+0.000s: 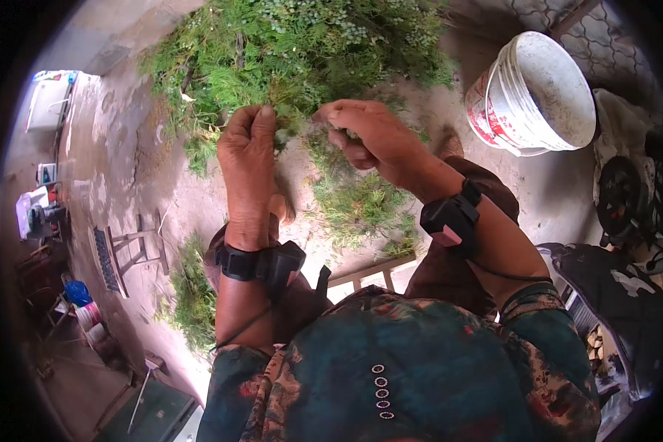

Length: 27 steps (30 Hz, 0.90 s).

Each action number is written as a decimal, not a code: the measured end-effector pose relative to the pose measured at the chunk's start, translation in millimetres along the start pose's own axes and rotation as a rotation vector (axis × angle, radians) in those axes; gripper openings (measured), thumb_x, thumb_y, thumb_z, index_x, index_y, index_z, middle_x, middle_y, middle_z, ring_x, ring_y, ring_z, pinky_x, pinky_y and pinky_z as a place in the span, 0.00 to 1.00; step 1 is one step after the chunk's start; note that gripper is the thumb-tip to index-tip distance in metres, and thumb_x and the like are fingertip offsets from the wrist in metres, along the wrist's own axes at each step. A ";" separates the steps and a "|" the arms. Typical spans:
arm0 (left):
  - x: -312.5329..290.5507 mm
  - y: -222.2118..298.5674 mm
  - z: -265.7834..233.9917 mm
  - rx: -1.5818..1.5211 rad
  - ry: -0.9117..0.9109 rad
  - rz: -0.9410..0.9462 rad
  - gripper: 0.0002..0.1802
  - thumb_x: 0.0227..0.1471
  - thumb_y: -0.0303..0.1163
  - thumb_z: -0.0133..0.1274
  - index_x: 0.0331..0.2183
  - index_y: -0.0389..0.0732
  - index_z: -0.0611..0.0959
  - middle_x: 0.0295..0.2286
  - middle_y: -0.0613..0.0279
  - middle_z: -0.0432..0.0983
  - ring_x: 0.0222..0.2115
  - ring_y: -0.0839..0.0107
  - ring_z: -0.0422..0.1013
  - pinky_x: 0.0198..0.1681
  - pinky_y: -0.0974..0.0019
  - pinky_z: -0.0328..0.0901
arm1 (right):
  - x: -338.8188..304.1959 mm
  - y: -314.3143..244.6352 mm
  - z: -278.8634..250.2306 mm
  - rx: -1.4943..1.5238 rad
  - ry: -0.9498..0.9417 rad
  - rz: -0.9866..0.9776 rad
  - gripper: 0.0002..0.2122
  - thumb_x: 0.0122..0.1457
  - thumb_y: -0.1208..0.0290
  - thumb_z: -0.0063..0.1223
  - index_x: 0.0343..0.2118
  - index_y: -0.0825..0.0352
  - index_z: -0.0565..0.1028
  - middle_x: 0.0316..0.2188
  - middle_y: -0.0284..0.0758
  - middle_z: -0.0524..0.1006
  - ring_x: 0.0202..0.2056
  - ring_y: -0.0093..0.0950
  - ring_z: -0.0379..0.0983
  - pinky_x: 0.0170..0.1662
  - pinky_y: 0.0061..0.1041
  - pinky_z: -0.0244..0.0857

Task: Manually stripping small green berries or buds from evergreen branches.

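My left hand is closed in a pinch, thumb against fingers, on a thin green evergreen sprig. To its right, my right hand has its fingers curled toward the sprig. Something small and pale shows between those fingers, but I cannot make out what it is. Just beyond both hands lies a large heap of evergreen branches with clusters of pale bluish-green berries. Loose clippings are spread on the floor below my right hand, between my legs.
A white bucket with red markings stands tilted at the far right. More cut greenery lies by my left leg. A small wooden stool is further left. Dark bags and a black wheel crowd the right side.
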<state>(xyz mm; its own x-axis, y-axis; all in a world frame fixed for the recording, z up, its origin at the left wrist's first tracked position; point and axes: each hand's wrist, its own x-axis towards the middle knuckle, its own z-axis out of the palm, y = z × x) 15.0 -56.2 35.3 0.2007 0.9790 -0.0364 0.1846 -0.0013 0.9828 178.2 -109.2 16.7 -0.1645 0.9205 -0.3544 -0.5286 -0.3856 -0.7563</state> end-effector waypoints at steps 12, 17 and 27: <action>-88.6 41.7 155.2 1.479 0.399 0.009 0.19 0.54 0.29 0.43 0.47 0.30 0.68 0.43 0.55 0.69 0.39 0.72 0.69 0.39 0.72 0.64 | 10.7 20.9 -0.5 0.222 0.103 0.225 0.10 0.60 0.59 0.45 0.28 0.58 0.63 0.16 0.23 0.58 0.13 0.12 0.49 0.14 0.13 0.43; -108.1 56.2 145.6 2.667 0.567 -0.287 0.24 0.55 0.34 0.39 0.51 0.30 0.63 0.49 0.51 0.61 0.45 0.67 0.62 0.45 0.66 0.59 | 11.9 2.7 -16.9 0.216 0.055 0.218 0.11 0.56 0.57 0.51 0.33 0.57 0.66 0.17 0.24 0.61 0.13 0.13 0.52 0.15 0.15 0.47; -36.9 45.4 23.7 3.876 1.522 1.370 0.38 0.57 0.53 0.25 0.57 0.31 0.52 0.58 0.44 0.44 0.59 0.53 0.44 0.61 0.55 0.40 | 8.6 10.7 -48.9 0.095 -0.010 -0.077 0.09 0.58 0.62 0.48 0.32 0.62 0.69 0.17 0.24 0.65 0.13 0.14 0.55 0.14 0.15 0.48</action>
<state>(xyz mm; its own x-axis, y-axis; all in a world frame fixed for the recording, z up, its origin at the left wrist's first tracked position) 38.8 -97.3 77.0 0.8309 0.5547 -0.0433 -0.5564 0.8287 -0.0601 211.9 -108.5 -21.3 -0.1285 0.9480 -0.2912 -0.6164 -0.3064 -0.7254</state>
